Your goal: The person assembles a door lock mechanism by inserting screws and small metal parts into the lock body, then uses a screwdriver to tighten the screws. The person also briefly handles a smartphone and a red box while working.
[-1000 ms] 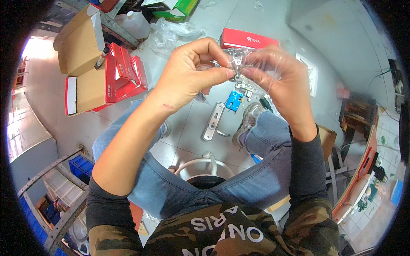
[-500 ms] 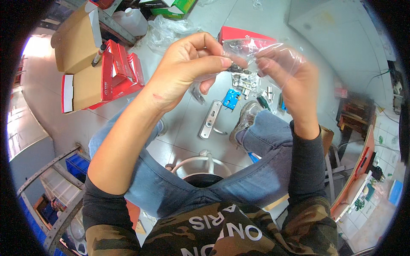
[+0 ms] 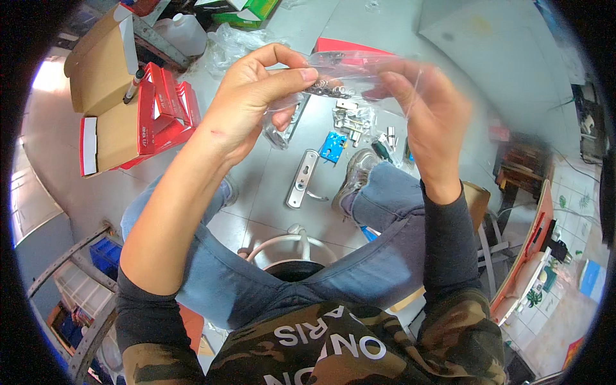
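A clear plastic bag [image 3: 359, 67] stretches between my two raised hands. My left hand [image 3: 247, 96] pinches its left end between thumb and forefinger. Small dark and shiny metal parts [image 3: 328, 90] lie in the bag near that thumb. A greyish piece [image 3: 276, 138] shows below my left fingers, too unclear to name. My right hand [image 3: 431, 106], blurred by motion, grips the bag's right end between thumb and fingers. Beneath the hands, on the floor, lie a silver door handle plate [image 3: 303, 179] with its lever, a blue lock case [image 3: 333, 146] and several bagged metal fittings [image 3: 353, 119].
Open red cardboard boxes [image 3: 168, 115] stand on the left, with a marker pen [image 3: 133, 86] on one. Another red box [image 3: 350, 46] is behind the bag. A white plastic jug [image 3: 183, 35] and crumpled plastic [image 3: 234, 48] are at the far left. A metal rack [image 3: 96, 321] is at lower left.
The whole view has shifted, so things appear farther left. The bag is drawn out straighter between my hands, and the small metal parts in it show more plainly.
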The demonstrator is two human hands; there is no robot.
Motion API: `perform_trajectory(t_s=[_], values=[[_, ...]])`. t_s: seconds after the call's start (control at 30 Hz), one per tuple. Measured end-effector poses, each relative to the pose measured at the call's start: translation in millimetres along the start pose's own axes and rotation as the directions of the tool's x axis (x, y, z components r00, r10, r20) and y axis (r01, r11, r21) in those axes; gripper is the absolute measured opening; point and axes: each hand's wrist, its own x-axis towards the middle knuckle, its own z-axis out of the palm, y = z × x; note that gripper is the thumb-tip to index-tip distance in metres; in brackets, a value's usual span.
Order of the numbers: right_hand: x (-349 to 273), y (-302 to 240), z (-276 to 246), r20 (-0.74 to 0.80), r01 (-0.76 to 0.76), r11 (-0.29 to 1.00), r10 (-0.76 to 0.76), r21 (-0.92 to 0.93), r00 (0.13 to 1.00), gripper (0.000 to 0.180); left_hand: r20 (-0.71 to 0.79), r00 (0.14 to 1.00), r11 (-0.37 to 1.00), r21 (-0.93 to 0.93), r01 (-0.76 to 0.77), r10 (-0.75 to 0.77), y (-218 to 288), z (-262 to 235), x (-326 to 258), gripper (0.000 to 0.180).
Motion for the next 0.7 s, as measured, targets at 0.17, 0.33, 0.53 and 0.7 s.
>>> perform_trajectory(t_s=[0.17,0.33,0.53,0.7], values=[[8.0,5.8,-14.9,0.021,-0.229,0.843,0.25,0.487,0.968,0.016,-0.024,1.0,0.995,-0.097,0.012,-0.014,1.2,-9.4,3.1,0.012],[14.0,23.8,-31.7,0.21,-0.344,0.277,0.417,0.897,0.884,0.012,-0.027,1.0,0.959,-0.284,0.0,-0.008,3.4,-20.2,4.1,0.01],[13.6,29.5,-33.2,0.379,-0.372,-0.082,0.311,0.924,0.872,0.029,0.021,1.0,0.922,-0.386,0.024,-0.018,3.8,-23.8,5.2,0.01],[14.7,21.2,-35.5,0.416,-0.435,-0.022,0.335,0.9,0.845,0.034,0.009,1.0,0.95,-0.311,0.019,-0.017,3.8,-23.3,6.6,0.012]])
